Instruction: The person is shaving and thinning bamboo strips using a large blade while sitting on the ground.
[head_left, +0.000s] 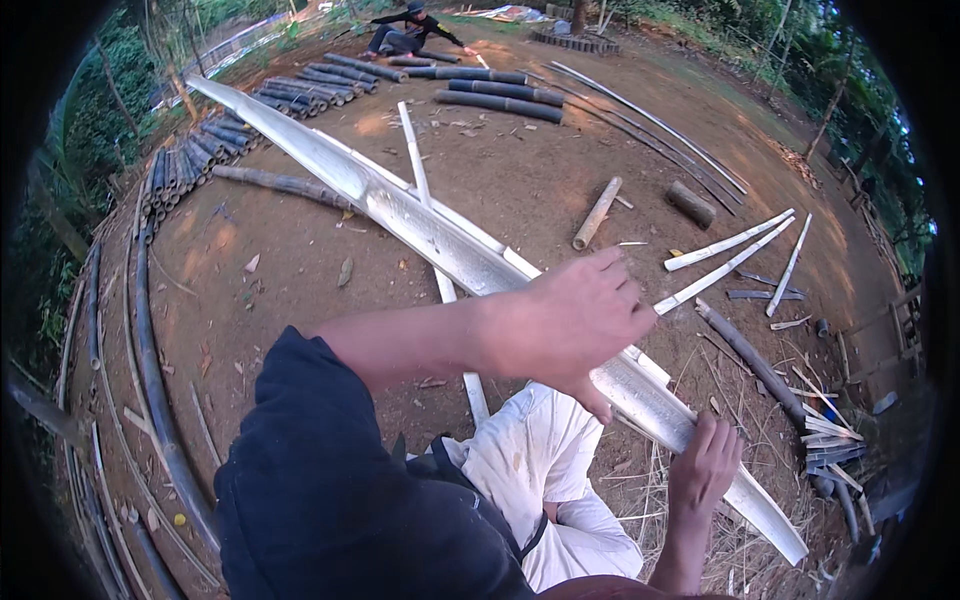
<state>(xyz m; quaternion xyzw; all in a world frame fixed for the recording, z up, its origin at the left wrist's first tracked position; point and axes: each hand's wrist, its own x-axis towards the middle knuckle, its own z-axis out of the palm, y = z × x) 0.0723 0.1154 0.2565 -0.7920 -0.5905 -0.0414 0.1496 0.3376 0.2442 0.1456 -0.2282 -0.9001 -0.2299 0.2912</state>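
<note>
A long split bamboo half (430,232), pale hollow side up, runs from the far left to the near right across my front. My left hand (565,318) reaches over it from above, thumb on the near side and fingers bent over the far edge, closed around it. Close to its near end, my right hand (703,468) grips the near edge with curled fingers. The palm sides of both hands are hidden. Just beyond its far edge shows a narrow pale strip (520,263). A thin pale bamboo pole (412,150) crosses beneath.
Dark bamboo lengths (310,88) lie in rows at the far left. Long poles (150,340) line the left side. Loose split strips (730,240), a short bamboo piece (598,213) and a dark pole (750,355) lie to the right. Another person (415,35) sits far off.
</note>
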